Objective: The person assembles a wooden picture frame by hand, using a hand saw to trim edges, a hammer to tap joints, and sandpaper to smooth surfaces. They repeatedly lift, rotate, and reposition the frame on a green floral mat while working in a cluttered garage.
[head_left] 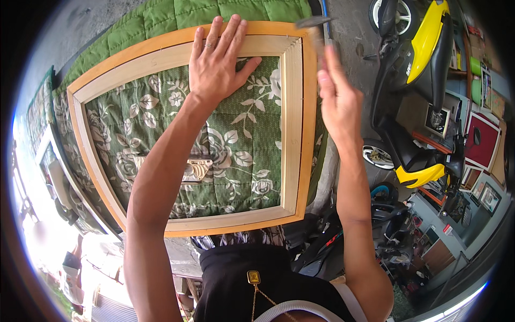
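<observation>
A large wooden picture frame (292,129), orange-brown outside with a pale wooden inner frame (161,51), lies on a green floral quilted cloth (241,166). My left hand (217,67) rests flat across the frame's far side, fingers spread over both woods. In my right hand (339,96) is a hammer (317,40), gripped by its handle. Its head is over the far right corner of the frame, and motion smears the handle. Whether the head touches the wood I cannot tell. Inside the frame opening, partly under my left forearm, lies a small metal object (197,169).
A plain green quilted cloth (182,19) shows beyond the frame. To the right stands a yellow and black motorbike (424,53), with shelves and framed pictures (483,139) behind it. Another frame (75,182) is at the left. Farther left a person (72,268) is partly visible.
</observation>
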Demonstrator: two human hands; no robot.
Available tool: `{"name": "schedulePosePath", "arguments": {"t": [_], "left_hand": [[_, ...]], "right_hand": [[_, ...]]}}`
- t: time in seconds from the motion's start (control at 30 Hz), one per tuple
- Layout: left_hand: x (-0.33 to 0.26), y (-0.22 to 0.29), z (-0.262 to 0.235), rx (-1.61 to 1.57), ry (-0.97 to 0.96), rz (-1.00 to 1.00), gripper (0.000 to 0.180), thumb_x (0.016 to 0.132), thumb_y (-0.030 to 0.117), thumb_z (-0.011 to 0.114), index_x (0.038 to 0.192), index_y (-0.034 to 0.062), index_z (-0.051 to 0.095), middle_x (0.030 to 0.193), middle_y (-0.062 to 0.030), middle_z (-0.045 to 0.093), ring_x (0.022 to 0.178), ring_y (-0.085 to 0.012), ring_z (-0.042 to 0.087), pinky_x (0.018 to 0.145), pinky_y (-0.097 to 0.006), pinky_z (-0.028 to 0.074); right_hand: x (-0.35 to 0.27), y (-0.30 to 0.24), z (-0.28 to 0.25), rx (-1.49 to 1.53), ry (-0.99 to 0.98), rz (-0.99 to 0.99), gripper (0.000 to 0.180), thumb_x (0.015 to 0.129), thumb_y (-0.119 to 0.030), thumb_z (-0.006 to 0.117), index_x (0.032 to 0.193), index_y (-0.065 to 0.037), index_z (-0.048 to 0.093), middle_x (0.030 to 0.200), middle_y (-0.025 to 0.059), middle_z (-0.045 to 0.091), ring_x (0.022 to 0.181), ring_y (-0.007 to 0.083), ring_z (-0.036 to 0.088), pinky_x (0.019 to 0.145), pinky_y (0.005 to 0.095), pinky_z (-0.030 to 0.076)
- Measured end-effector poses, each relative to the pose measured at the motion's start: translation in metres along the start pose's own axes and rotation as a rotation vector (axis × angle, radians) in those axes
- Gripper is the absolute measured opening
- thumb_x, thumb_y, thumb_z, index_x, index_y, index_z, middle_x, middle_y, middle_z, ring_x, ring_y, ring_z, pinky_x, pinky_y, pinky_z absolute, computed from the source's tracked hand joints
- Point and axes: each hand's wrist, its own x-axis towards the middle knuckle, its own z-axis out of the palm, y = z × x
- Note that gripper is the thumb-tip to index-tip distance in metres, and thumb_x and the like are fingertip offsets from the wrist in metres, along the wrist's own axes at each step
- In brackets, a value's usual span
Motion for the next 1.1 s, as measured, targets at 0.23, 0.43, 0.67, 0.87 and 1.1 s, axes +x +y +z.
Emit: {"name": "schedulePosePath", "arguments": {"t": [0.23, 0.43, 0.67, 0.87, 1.1], "left_hand": [[-0.002, -0.002, 0.003, -0.008, 0.018, 0.012, 0.069, 0.084, 0.052, 0.062, 0.139, 0.0140, 0.046, 0.142, -0.0034, 0.047, 0.132, -0.0278, 0.043, 0.111, -0.051, 0.027], [0.000, 0.002, 0.001, -0.022, 0.019, -0.004, 0.065, 0.085, 0.049, 0.062, 0.140, 0.0173, 0.047, 0.143, -0.0013, 0.047, 0.134, -0.0255, 0.041, 0.111, -0.049, 0.028], [0.001, 0.003, -0.004, 0.018, 0.015, 0.021, 0.066, 0.081, 0.048, 0.066, 0.136, 0.0151, 0.051, 0.141, -0.0059, 0.048, 0.133, -0.0296, 0.041, 0.110, -0.050, 0.028], [0.002, 0.003, -0.016, -0.005, -0.020, 0.041, 0.072, 0.083, 0.047, 0.064, 0.138, 0.0048, 0.045, 0.140, -0.0148, 0.048, 0.132, -0.0350, 0.041, 0.109, -0.051, 0.028], [0.003, 0.007, -0.011, 0.012, 0.006, 0.067, 0.072, 0.084, 0.049, 0.063, 0.139, 0.0052, 0.044, 0.139, -0.0159, 0.048, 0.132, -0.0357, 0.040, 0.110, -0.051, 0.028]], "right_hand": [[0.002, 0.008, 0.002, -0.031, -0.092, -0.051, 0.044, 0.096, -0.012, 0.054, 0.139, -0.012, 0.046, 0.085, 0.0261, 0.066, 0.074, 0.0364, 0.068, 0.059, 0.0417, 0.049], [-0.005, 0.015, 0.016, -0.084, -0.057, -0.020, 0.040, 0.097, -0.017, 0.054, 0.137, -0.012, 0.050, 0.083, 0.0269, 0.065, 0.069, 0.0368, 0.066, 0.060, 0.0423, 0.048], [-0.030, 0.006, -0.012, 0.054, -0.052, 0.099, 0.042, 0.097, -0.016, 0.053, 0.138, -0.007, 0.047, 0.100, 0.0251, 0.067, 0.080, 0.0325, 0.069, 0.066, 0.0364, 0.051], [-0.101, 0.014, -0.025, 0.064, -0.107, 0.203, 0.041, 0.098, -0.012, 0.050, 0.137, -0.001, 0.046, 0.118, 0.0244, 0.062, 0.107, 0.0296, 0.065, 0.083, 0.0348, 0.052], [-0.122, 0.018, -0.016, 0.031, -0.027, -0.012, 0.041, 0.095, -0.004, 0.053, 0.136, 0.000, 0.048, 0.123, 0.0231, 0.060, 0.110, 0.0304, 0.063, 0.086, 0.0350, 0.052]]}}
